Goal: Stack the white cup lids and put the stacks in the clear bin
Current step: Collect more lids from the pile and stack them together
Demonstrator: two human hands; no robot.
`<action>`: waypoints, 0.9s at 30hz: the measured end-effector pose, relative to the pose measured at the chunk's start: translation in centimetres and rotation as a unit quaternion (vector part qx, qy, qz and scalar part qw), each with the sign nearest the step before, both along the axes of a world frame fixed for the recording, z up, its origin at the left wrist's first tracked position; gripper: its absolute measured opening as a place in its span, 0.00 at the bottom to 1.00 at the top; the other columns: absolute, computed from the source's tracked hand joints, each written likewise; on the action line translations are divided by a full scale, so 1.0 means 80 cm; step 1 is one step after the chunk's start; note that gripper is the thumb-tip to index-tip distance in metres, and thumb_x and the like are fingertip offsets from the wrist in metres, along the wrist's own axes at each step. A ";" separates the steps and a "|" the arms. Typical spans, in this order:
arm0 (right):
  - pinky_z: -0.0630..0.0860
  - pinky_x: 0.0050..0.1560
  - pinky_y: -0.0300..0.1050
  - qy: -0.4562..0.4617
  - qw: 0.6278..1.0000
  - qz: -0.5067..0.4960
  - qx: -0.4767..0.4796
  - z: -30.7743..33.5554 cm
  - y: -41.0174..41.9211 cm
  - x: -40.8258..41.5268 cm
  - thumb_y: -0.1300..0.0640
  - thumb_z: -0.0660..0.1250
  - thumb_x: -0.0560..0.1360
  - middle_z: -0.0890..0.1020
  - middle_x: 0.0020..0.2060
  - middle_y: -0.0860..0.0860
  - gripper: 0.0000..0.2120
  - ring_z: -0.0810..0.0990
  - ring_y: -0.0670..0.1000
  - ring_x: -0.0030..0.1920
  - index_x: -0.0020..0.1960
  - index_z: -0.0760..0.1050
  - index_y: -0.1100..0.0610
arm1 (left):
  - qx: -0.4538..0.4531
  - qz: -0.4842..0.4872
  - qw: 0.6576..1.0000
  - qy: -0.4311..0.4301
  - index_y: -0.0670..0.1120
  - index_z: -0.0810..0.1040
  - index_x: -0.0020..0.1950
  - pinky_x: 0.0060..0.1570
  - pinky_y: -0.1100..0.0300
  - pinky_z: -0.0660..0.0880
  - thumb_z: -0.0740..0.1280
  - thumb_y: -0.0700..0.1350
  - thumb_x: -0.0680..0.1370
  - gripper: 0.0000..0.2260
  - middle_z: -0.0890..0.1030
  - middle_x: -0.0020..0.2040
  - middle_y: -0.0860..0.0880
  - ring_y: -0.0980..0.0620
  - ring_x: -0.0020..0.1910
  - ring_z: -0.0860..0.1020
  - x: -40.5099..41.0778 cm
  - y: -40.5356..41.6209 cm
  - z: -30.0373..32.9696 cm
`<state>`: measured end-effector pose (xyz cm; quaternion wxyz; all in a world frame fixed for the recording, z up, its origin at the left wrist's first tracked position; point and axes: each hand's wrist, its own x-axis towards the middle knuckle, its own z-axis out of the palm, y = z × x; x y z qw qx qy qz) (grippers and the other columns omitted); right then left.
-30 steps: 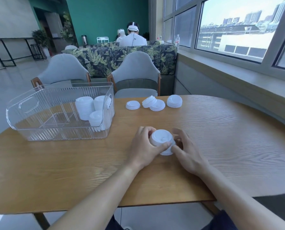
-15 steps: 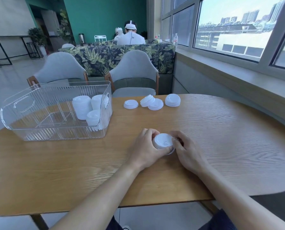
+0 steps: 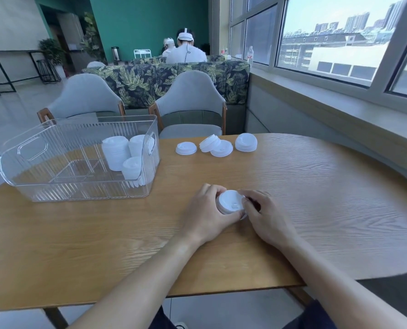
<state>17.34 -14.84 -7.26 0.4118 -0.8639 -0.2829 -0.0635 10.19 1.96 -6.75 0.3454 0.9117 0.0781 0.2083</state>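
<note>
White cup lids: task partly done, by the look of it. Three stacks (image 3: 115,151) standing inside the clear bin (image 3: 55,188) at centre left of the frame, crowded toward its right end. One short stack (image 3: 231,202) at frame centre on the surface (image 3: 316,198), gripped from both sides, left hand (image 3: 206,214) and right hand (image 3: 266,218) curled round it. Four loose lids (image 3: 215,146) in a row above centre, the second tipped onto the third. Left to do, seemingly: gathering those four, binning the held stack. Exact lid count per stack not readable.
</note>
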 end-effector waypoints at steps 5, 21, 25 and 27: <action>0.68 0.66 0.41 -0.007 1.000 -0.001 -0.003 -0.001 0.000 0.000 0.53 0.62 0.82 0.81 0.61 0.42 0.15 0.73 0.44 0.65 0.66 0.79 0.49 | 0.023 0.008 1.000 -0.009 0.53 0.78 0.64 0.59 0.58 0.75 0.75 0.69 0.66 0.33 0.75 0.55 0.60 0.60 0.58 0.75 -0.004 -0.002 0.001; 0.69 0.64 0.41 -0.012 1.000 0.007 -0.026 -0.002 0.003 0.001 0.51 0.61 0.82 0.79 0.58 0.39 0.16 0.71 0.43 0.65 0.68 0.78 0.49 | 0.064 0.030 0.997 0.015 0.54 0.78 0.70 0.63 0.55 0.74 0.72 0.71 0.67 0.36 0.75 0.56 0.60 0.58 0.61 0.74 -0.009 -0.005 0.005; 0.69 0.64 0.40 -0.012 1.000 0.002 -0.026 -0.002 0.004 0.001 0.51 0.61 0.82 0.79 0.58 0.39 0.16 0.72 0.43 0.65 0.67 0.79 0.49 | 0.065 0.032 0.997 0.020 0.55 0.77 0.69 0.64 0.56 0.71 0.73 0.70 0.68 0.34 0.75 0.57 0.60 0.58 0.61 0.73 -0.011 -0.006 0.006; 0.69 0.64 0.41 -0.016 0.999 0.001 -0.028 -0.003 0.004 0.000 0.51 0.61 0.82 0.79 0.57 0.38 0.16 0.72 0.43 0.64 0.67 0.79 0.48 | 0.065 0.030 0.997 0.021 0.56 0.76 0.67 0.64 0.58 0.69 0.72 0.69 0.69 0.31 0.74 0.58 0.60 0.59 0.61 0.72 -0.011 -0.006 0.007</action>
